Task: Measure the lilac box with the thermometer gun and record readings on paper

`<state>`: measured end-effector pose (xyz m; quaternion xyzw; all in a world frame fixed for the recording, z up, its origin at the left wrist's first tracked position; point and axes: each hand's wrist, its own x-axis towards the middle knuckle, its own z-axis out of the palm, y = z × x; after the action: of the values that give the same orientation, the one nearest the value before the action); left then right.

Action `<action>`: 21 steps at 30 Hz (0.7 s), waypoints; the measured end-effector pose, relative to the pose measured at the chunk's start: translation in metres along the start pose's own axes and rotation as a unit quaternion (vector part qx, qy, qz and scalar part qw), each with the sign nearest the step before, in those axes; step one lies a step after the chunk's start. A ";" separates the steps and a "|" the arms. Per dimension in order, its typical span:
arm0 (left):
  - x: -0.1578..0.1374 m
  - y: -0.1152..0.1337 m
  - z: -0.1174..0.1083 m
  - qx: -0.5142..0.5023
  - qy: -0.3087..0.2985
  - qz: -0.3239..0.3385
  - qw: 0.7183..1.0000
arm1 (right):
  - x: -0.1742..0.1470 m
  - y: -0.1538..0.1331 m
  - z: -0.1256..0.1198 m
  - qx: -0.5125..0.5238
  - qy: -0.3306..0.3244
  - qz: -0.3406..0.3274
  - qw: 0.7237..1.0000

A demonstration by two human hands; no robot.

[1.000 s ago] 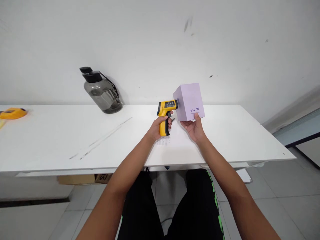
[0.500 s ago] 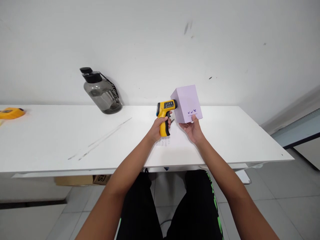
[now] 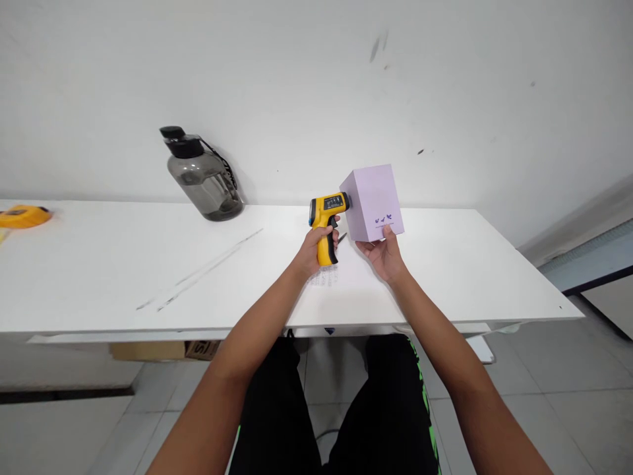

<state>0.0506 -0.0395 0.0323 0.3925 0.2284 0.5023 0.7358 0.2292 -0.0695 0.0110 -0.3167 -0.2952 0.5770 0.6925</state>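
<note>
Meter (image 3: 326,210), gun-shaped, is mid-frame in L hand (image 3: 311,249), grip wrapped round handle. R hand (image 3: 388,260) holds lilac box (image 3: 374,198) just right of it, thumb on front, fingers under. Vs. half a sec ago, box stands a touch straighter; meter's nose still faces its L side, so the pairing looks basically unbroken. Touching or tiny gap, can't tell. Box: matte, card-like, sharp edges, purple print low on front. Meter: yellow/black, prob. plastic. Bottle (image 3: 205,183), upper L of frame: translucent grey, rounded shoulders, black cap. Desk (image 3: 455,270): smooth white, w/ dark scuffs.
</note>
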 end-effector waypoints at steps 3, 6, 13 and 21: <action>0.000 0.001 0.000 0.000 -0.003 -0.003 1.000 | -0.001 -0.001 0.001 0.000 -0.004 0.002 1.000; 0.000 0.000 0.000 -0.006 -0.002 -0.006 1.000 | -0.001 -0.003 0.000 -0.005 -0.011 0.004 1.000; -0.001 0.000 0.000 -0.013 -0.008 -0.027 1.000 | 0.002 0.000 -0.003 -0.015 -0.017 0.008 1.000; 0.002 -0.004 -0.002 -0.036 0.010 -0.054 0.998 | 0.007 0.004 -0.009 -0.027 -0.015 0.037 0.999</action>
<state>0.0522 -0.0378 0.0279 0.3479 0.2379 0.4736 0.7733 0.2345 -0.0627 0.0028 -0.3374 -0.3093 0.5991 0.6570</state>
